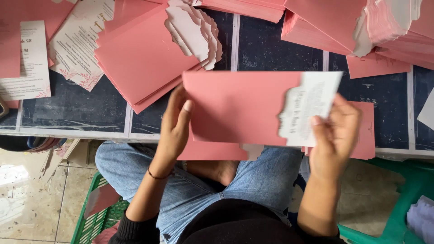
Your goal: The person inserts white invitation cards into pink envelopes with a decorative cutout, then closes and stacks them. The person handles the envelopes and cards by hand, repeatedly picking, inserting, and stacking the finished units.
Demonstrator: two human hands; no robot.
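Tiles bottom left, pale and shiny, with a green crate next to the person's knee and a pink scrap lying on it. Up top left on the dark table there's a white printed sheet and a couple more printed cards fanned out beside it, partly under pink stuff.

Moving over, a stack of pink envelopes sits tilted on the table, with white scalloped flaps poking out at its upper right.

Left hand is pinching the left edge of a pink envelope, thumb on top, fingers behind it. There's a thin bracelet on that wrist. The envelope is held flat-ish in the air just over the table's near edge, above the person's lap in jeans. Another pink envelope lies under it, sticking out over the table edge.

Right hand is gripping a white card with small print, thumb on the front, and the card overlaps the envelope's right end at its wavy opening. It's a bit blurred so can't read how far in it sits.

Behind the right hand is one more pink piece on the table. Top right has big piles of pink envelopes with white edges. Bottom right there's a green plastic stool and something pale purple at the corner.
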